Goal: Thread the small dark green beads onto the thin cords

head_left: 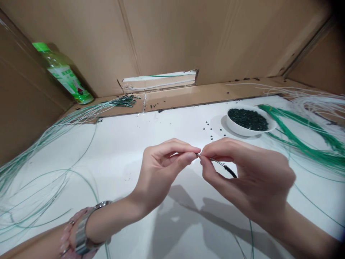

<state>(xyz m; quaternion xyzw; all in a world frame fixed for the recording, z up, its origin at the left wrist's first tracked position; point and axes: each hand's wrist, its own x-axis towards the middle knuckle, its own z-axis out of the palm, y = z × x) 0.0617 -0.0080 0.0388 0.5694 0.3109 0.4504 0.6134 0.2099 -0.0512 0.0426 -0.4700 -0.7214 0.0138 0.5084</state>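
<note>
My left hand (164, 167) and my right hand (248, 172) meet fingertip to fingertip over the white surface. Between my left thumb and forefinger is a tiny dark bead (197, 154), mostly covered by the fingers. A thin cord (217, 162) is pinched in my right fingertips, its end at the bead; whether it passes through the hole I cannot tell. A short row of dark beads (230, 171) sits on this cord under my right palm. Beyond the right hand stands a white bowl (239, 130) full of dark green beads (248, 119).
Loose beads (211, 129) are scattered left of the bowl. Green strings (299, 133) and white strings (315, 102) lie at the right. Bead-tipped strings (125, 100) spread along the left. A green-capped bottle (66, 77) leans against the cardboard wall (175, 36), which has a slot.
</note>
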